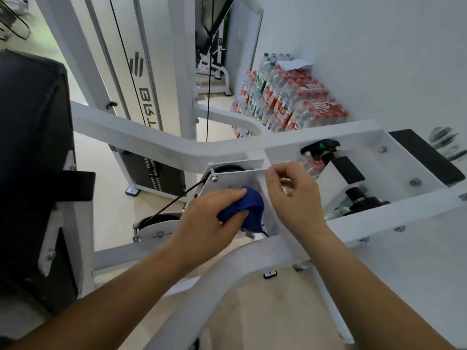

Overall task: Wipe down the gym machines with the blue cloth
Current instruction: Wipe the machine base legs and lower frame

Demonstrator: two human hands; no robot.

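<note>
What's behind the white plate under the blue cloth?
A black pulley wheel shows above the white plate, its cable running off left. The rest is hidden by the plate, blue cloth and left hand.

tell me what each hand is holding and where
The left hand grips the bunched blue cloth by its left side, against the white plate. The right hand holds that plate's upper right edge.

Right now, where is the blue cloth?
In the head view, just below centre: the blue cloth is bunched in the left hand and pressed against the machine's white plate, with the right hand gripping that plate's edge just to its right.
</note>
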